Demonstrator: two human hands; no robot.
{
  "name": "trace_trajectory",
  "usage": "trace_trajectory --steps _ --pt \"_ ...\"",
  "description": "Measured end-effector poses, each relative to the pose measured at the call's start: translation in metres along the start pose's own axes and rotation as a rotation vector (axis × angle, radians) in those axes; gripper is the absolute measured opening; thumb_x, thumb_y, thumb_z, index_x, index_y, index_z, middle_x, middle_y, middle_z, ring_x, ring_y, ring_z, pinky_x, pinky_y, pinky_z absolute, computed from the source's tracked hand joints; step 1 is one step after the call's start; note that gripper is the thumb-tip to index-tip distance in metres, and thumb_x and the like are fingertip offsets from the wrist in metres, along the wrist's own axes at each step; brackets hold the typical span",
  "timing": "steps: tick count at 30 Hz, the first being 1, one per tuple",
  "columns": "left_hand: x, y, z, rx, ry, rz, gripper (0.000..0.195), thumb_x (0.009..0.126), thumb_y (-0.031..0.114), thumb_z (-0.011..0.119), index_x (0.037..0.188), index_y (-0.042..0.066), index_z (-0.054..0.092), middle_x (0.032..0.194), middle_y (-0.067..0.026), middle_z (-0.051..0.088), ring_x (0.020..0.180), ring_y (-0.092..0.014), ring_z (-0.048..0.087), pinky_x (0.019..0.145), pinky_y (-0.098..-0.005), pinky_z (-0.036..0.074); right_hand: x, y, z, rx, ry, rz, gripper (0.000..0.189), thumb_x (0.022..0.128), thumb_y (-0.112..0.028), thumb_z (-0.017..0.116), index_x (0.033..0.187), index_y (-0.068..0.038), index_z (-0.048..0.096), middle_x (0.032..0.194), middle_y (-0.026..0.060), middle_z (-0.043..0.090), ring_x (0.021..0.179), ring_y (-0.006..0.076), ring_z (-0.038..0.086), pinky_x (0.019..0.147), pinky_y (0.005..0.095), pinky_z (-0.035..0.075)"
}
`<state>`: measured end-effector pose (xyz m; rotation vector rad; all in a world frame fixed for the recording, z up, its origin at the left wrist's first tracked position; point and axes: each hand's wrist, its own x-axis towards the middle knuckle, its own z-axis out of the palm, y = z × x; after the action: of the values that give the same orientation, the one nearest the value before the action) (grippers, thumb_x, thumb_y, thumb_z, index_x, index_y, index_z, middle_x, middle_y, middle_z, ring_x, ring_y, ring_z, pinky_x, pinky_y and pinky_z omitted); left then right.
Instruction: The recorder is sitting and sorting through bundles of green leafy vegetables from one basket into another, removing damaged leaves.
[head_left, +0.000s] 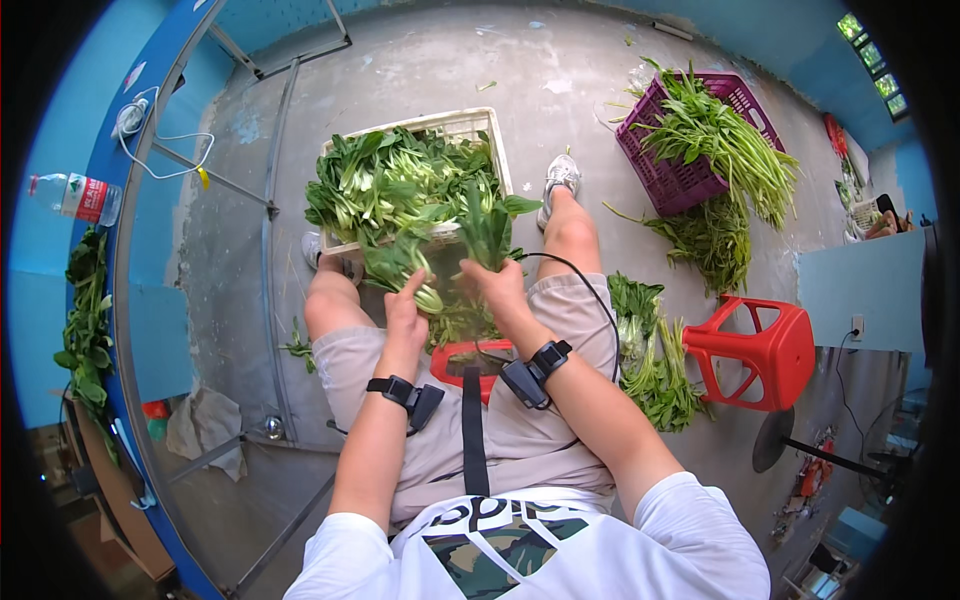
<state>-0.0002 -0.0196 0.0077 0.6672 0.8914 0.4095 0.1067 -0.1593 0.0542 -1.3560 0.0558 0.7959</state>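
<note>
My left hand (405, 304) grips a leafy green with pale stems (397, 264), its leaves pointing away from me. Beside it on the right, my right hand (495, 289) is closed around another bunch of leafy greens (484, 229), held upright. Just beyond both hands stands a cream plastic crate (501, 154) heaped with similar greens (397, 176). Below my hands, between my legs, a red plastic stool (442, 365) shows partly, with loose greens (465, 322) near it. My fingertips are partly hidden by leaves.
A purple plastic crate (637, 142) with long-stemmed greens (720, 142) lies at the upper right. More greens (652, 360) and a red stool (780, 356) are right of my leg. A blue table with a metal frame (274, 150) and a plastic bottle (75, 196) stands left.
</note>
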Motion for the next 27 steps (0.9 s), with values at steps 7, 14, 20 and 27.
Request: trace_trajectory --steps 7,14,20,27 --pt "-0.011 0.010 0.013 0.088 -0.167 -0.004 0.032 0.083 0.005 0.077 0.111 -0.002 0.065 0.098 -0.0083 0.070 0.084 -0.019 0.069 0.071 -0.0311 0.054 0.014 0.003 -0.016 0.197 -0.043 0.106 0.019 0.086 -0.012 0.073 0.099 0.000 0.064 0.087 0.0080 0.070 0.068 0.0165 0.068 0.057 0.0294 0.054" --pt "-0.015 0.000 0.020 0.204 -0.387 0.085 0.038 0.085 0.003 0.074 0.120 0.002 0.060 0.112 -0.0052 0.067 0.097 -0.018 0.066 0.082 -0.0336 0.055 0.006 0.000 -0.006 0.006 -0.176 0.080 0.029 0.083 -0.016 0.081 0.105 -0.001 0.068 0.089 0.0036 0.070 0.070 0.0108 0.061 0.062 0.0267 0.048" --pt "-0.012 -0.003 0.021 0.128 -0.306 0.062 0.032 0.087 0.002 0.073 0.117 0.002 0.062 0.108 -0.0051 0.068 0.096 -0.018 0.066 0.083 -0.0323 0.054 0.005 0.001 -0.002 0.040 -0.107 0.089 0.025 0.082 -0.016 0.081 0.099 -0.002 0.068 0.085 0.0030 0.069 0.068 0.0113 0.061 0.059 0.0273 0.047" --pt "0.006 -0.004 0.006 -0.145 -0.027 0.105 0.023 0.090 0.006 0.071 0.113 0.002 0.065 0.099 -0.0068 0.070 0.084 -0.017 0.068 0.071 -0.0324 0.056 0.007 0.004 0.004 0.298 0.103 -0.046 0.020 0.084 -0.012 0.078 0.099 -0.005 0.066 0.087 0.0033 0.068 0.070 0.0128 0.063 0.057 0.0289 0.050"
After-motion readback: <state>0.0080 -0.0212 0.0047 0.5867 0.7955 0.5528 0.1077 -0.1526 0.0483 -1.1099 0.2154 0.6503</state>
